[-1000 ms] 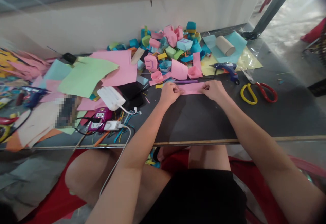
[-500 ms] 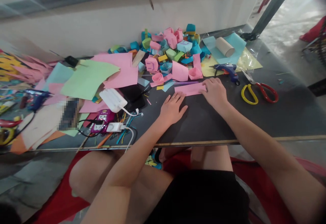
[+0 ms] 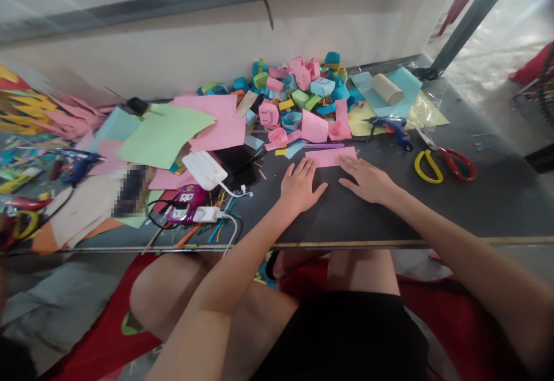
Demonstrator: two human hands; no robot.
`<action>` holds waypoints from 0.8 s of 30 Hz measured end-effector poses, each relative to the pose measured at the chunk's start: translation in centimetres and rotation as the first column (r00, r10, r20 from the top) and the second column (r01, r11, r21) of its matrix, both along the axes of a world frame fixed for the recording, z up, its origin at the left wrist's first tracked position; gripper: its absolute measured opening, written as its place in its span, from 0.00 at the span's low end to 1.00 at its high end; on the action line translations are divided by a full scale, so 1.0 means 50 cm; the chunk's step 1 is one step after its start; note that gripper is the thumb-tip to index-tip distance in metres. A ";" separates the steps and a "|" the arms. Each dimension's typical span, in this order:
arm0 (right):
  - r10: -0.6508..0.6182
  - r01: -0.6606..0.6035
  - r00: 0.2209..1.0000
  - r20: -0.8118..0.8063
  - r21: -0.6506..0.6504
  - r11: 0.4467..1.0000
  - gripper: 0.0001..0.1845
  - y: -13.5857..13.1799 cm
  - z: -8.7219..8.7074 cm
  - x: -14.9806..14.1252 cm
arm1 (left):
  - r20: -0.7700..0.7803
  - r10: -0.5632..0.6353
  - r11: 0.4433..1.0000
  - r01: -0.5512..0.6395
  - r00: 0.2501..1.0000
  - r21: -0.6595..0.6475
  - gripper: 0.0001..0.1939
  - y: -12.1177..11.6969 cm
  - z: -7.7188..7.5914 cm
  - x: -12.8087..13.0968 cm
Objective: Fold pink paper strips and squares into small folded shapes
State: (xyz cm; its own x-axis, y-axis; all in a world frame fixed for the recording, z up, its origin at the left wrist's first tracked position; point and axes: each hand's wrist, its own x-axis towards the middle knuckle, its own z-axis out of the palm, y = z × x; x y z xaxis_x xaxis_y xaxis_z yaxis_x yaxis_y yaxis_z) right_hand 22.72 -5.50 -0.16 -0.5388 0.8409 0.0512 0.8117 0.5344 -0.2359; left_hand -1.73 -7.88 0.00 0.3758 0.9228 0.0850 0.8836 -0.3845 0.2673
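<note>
A flat strip of pink paper [image 3: 329,157] lies on the dark table in front of me. My left hand [image 3: 300,187] is spread palm down, its fingertips resting on the strip's left end. My right hand [image 3: 366,179] also lies flat, fingers stretched over the strip's right end. Neither hand grips anything. Just behind the strip is a purple pen [image 3: 324,146]. Farther back stands a heap of small folded paper pieces [image 3: 299,99] in pink, blue, green and yellow.
Scissors [image 3: 445,161] and a blue glue gun [image 3: 392,127] lie to the right, near a cardboard tube [image 3: 387,89]. On the left are green paper [image 3: 167,133], a white adapter [image 3: 203,170], a purple power strip [image 3: 187,202] with cables, and another glue gun [image 3: 80,165].
Both hands had pinched the strip's ends. First the left hand, then the right, released its pinch and flattened onto the paper. The camera view has shifted slightly.
</note>
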 end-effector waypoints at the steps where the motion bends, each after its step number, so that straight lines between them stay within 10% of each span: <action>1: -0.018 0.018 1.000 0.024 -0.002 1.000 0.36 -0.002 0.004 0.015 | 0.012 -0.006 1.000 0.006 1.000 0.010 0.37 0.001 -0.002 0.000; 13: 0.014 -0.042 0.994 0.109 0.263 0.964 0.29 -0.176 0.037 -0.092 | 0.052 0.049 0.993 -0.055 0.997 0.108 0.30 0.035 -0.011 0.025; 19: 0.191 -0.192 0.981 0.025 0.132 0.972 0.33 -0.202 0.036 -0.197 | -0.041 -0.153 0.972 0.143 0.987 -0.185 0.22 0.113 0.026 0.023; 24: 0.265 -0.262 0.964 -0.025 0.075 0.962 0.36 -0.136 0.048 -0.209 | 0.083 -0.425 0.903 0.428 0.902 -0.033 0.22 0.160 0.050 0.020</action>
